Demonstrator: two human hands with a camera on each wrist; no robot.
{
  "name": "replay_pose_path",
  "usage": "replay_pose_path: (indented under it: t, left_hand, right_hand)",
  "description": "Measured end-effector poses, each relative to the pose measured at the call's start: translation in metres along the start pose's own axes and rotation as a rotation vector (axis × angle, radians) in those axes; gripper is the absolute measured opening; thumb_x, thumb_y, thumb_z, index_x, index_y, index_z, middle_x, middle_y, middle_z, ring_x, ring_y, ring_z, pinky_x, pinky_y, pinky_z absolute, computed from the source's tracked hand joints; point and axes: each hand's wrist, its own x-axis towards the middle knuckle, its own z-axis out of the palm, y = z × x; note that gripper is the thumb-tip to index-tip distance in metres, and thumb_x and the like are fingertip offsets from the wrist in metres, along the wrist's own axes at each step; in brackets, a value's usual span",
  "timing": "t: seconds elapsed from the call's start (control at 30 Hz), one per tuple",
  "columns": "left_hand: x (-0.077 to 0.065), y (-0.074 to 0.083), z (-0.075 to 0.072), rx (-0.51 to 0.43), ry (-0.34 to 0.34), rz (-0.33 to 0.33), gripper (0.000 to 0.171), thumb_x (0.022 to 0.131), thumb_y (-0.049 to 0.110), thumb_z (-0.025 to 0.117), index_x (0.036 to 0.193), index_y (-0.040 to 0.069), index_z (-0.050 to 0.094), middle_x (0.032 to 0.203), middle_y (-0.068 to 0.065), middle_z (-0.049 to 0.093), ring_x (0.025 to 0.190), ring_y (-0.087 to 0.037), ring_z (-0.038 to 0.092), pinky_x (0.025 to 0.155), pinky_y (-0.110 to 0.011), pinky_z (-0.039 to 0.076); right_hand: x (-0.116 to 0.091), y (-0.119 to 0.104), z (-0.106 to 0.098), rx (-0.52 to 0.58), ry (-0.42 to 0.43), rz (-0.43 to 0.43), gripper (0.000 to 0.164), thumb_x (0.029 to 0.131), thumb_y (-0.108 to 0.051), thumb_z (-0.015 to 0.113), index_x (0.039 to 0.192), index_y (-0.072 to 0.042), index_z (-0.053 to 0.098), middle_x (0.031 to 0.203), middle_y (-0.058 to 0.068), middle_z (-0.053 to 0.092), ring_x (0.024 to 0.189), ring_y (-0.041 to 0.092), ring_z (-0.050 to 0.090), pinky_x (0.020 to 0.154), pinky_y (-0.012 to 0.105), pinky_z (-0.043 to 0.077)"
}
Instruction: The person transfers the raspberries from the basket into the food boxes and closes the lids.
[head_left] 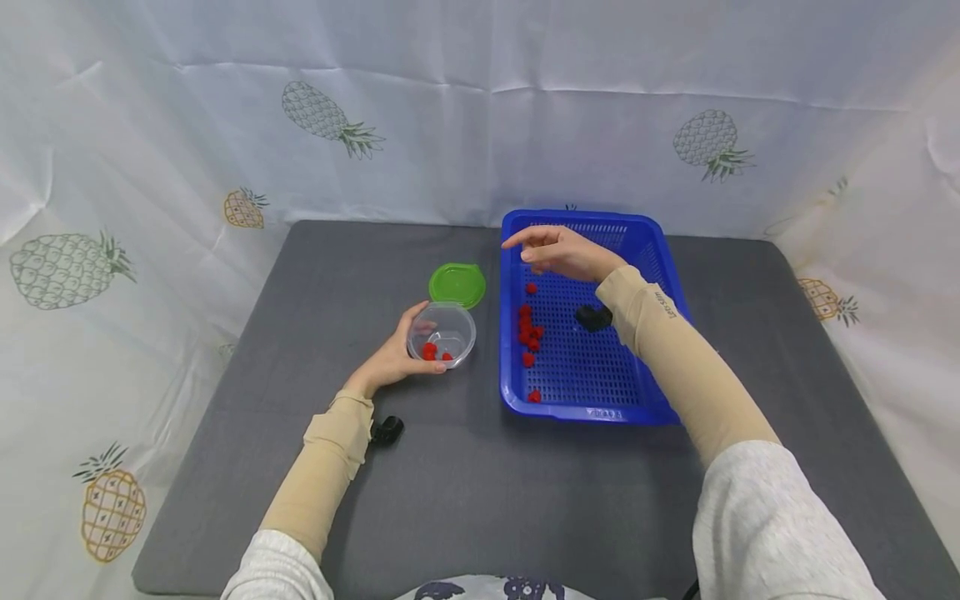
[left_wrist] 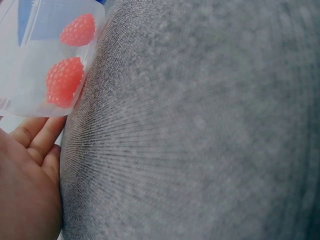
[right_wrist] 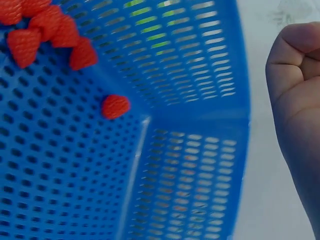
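My left hand (head_left: 390, 357) holds a clear round plastic container (head_left: 472, 331), thumb on the near side and fingers around the far side. Two raspberries (left_wrist: 65, 82) show through its wall in the left wrist view. Over the left part of a blue perforated basket (head_left: 600, 358) hovers my right hand (head_left: 564, 252), index finger extended and nothing visible in its grasp. Several raspberries (head_left: 527, 325) lie along the basket's left side. One lone raspberry (right_wrist: 116, 107) sits near a basket corner in the right wrist view.
A green lid (head_left: 457, 286) lies flat on the grey table (head_left: 450, 492), just behind the container. The basket's raised walls stand to the right of the container. A white curtain with pineapple prints (head_left: 450, 142) hangs along the table's back and sides.
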Motion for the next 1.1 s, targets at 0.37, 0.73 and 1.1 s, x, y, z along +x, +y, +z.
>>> replay_pose_path:
  t: [0.37,0.73,1.1]
  left_hand:
    - [0.008,-0.027,0.001,0.010,0.012,0.007,0.103,0.062,0.028,0.078,0.136,0.037,0.007,0.133,-0.005,0.038,0.126,-0.021,0.033,0.104,-0.045,0.025]
    - [0.001,-0.004,0.000,-0.020,-0.008,0.001,0.102,0.065,0.021,0.077,0.139,0.021,0.007,0.135,-0.016,0.035,0.127,-0.030,0.030,0.104,-0.050,0.023]
    - [0.010,-0.027,0.001,0.015,0.012,0.008,0.103,0.062,0.028,0.078,0.136,0.036,0.008,0.133,-0.005,0.038,0.126,-0.021,0.033,0.104,-0.045,0.025]
  right_hand:
    - [-0.012,0.022,-0.001,-0.003,0.167,0.114,0.029,0.089,-0.012,0.049,0.117,-0.007,0.052,0.059,-0.002,0.035,0.060,0.019,0.028,0.068,0.029,0.032]
    - [-0.023,0.045,-0.008,-0.107,0.117,0.307,0.040,0.089,-0.018,0.049,0.125,-0.002,0.042,0.068,-0.003,0.036,0.065,0.017,0.034,0.074,0.033,0.030]
    - [-0.020,0.078,-0.019,-0.188,0.194,0.355,0.045,0.086,-0.026,0.055,0.124,-0.005,0.046,0.082,-0.003,0.045,0.071,0.016,0.039,0.069,0.032,0.033]
